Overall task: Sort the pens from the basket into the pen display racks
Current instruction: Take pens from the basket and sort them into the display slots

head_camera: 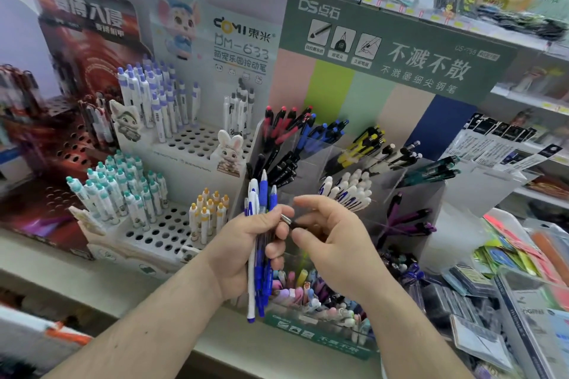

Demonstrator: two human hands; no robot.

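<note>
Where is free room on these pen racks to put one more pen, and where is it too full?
Free holes: the white rack, between the purple-capped pens and the rabbit figure; its lower step, between the green-capped pens and yellow-capped pens. Crowded: the clear rack with its red-and-black pens, and the packets at right.

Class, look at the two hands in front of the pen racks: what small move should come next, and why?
Probably the right hand should draw the dark pen it pinches clear of the bundle of blue and white pens in the left hand, since the clear rack sorts pens by colour.
</note>
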